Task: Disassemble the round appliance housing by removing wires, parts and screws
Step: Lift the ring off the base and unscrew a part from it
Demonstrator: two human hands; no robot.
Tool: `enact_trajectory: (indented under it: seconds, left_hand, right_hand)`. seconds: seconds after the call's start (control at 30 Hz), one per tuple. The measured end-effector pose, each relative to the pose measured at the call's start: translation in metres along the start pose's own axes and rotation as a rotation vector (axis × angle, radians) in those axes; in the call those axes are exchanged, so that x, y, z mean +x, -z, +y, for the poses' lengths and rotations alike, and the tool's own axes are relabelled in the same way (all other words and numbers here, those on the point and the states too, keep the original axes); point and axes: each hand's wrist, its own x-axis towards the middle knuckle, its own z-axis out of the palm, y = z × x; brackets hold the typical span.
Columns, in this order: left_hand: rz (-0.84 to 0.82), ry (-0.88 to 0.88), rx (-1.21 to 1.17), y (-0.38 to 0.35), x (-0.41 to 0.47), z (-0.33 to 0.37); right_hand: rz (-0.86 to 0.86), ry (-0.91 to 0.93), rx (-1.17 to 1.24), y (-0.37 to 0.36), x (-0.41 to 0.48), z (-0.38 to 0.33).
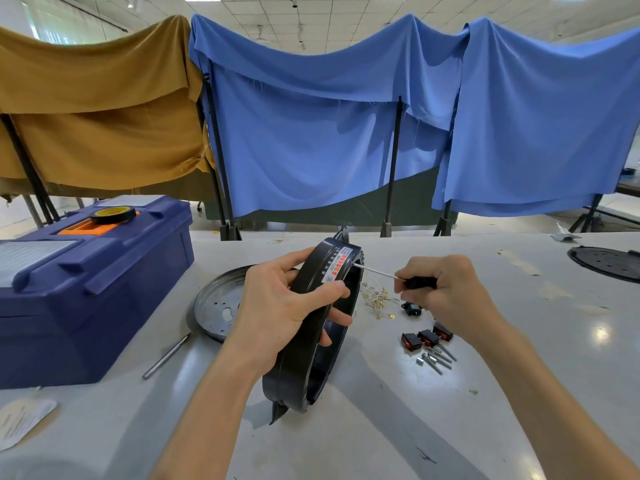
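Note:
The round black housing ring (304, 358) stands on edge on the white table, its lower rim on the surface. My left hand (277, 299) grips its upper part, thumb over the outside and fingers curled inside. My right hand (446, 289) holds a black-handled screwdriver (420, 282); its thin shaft points left, and the tip meets the housing beside the white and red label (337, 268). Loose white wires with brass terminals (377, 299) lie behind the ring. Three red rocker switches (427, 337) and several long screws (438, 358) lie to the right.
A blue toolbox (86, 292) with a tape roll (112, 213) on top fills the left. A round metal plate (216, 303) lies behind my left hand, a metal rod (166, 355) near it. A black perforated disc (606, 263) sits far right. Cloth-draped frames stand behind the table.

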Motion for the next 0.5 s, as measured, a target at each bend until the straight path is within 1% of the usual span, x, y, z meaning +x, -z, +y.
enact_trajectory:
  seconds: [0.07, 0.3, 0.4, 0.43, 0.5]
  left_hand:
    - [0.008, -0.004, 0.007, 0.001, -0.001, -0.001]
    - [0.02, -0.044, 0.028, -0.004, 0.0, -0.002]
    - [0.03, -0.076, 0.082, -0.009, 0.001, -0.001]
    - [0.03, -0.085, 0.096, -0.01, 0.001, 0.0]
    - [0.027, -0.093, 0.124, -0.011, 0.001, 0.002]
  right_hand:
    - [-0.033, -0.034, 0.115, -0.005, -0.002, 0.0]
    - [-0.072, -0.15, 0.398, -0.014, -0.004, 0.011]
    - [-0.068, -0.29, 0.556, -0.023, -0.011, 0.019]
    - [-0.091, -0.336, 0.618, -0.025, -0.013, 0.022]
    - [-0.194, -0.379, 0.755, -0.028, -0.017, 0.026]
